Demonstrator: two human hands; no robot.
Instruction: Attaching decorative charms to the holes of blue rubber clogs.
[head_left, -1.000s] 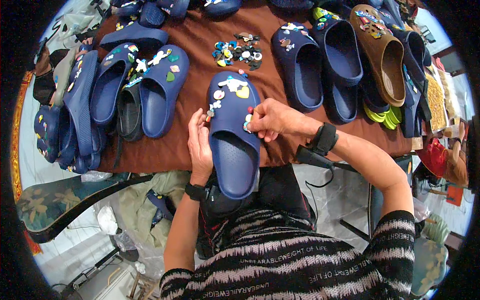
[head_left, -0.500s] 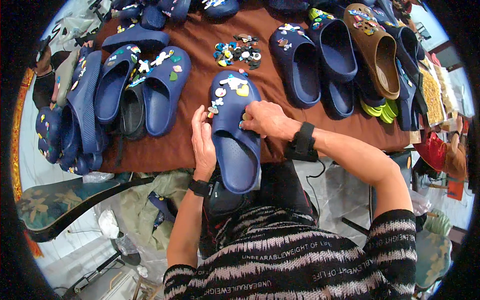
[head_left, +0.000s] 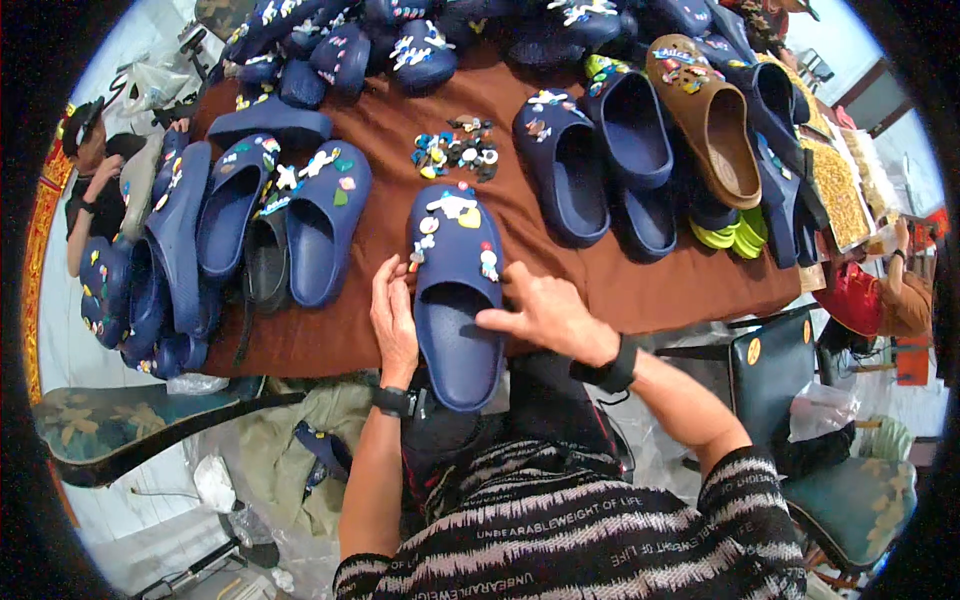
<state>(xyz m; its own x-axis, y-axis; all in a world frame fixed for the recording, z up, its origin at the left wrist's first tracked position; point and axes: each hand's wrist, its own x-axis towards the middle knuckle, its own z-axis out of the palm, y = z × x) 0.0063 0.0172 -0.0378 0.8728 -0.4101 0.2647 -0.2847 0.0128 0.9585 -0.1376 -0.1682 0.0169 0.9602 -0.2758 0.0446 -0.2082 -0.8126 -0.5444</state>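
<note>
A navy blue clog point(head_left: 462, 335) lies toe-away before me, its heel jutting past the table's near edge. Colourful charms point(head_left: 455, 206) cover its toe, and a small white figure charm point(head_left: 488, 262) sits on its right side. My left hand point(head_left: 394, 322) holds the clog along its left side, fingers stretched up against it, the thumb not clearly visible. Over the right edge, my right hand point(head_left: 555, 318) has thumb and fingers apart, the thumb reaching across the opening; nothing shows in its grasp. Beyond the toe lies a pile of loose charms point(head_left: 458, 150).
A brown cloth point(head_left: 640, 300) covers the table. Decorated navy clogs point(head_left: 325, 225) stand at left, more at the back. At right are further clogs and a brown clog point(head_left: 705, 120). Chairs point(head_left: 120, 415) flank me. Other people point(head_left: 88, 170) sit at far left and right.
My right hand has drawn back from the clog's upper and its fingers have spread, uncovering the white figure charm. My left hand stays on the clog. The view has shifted slightly.
</note>
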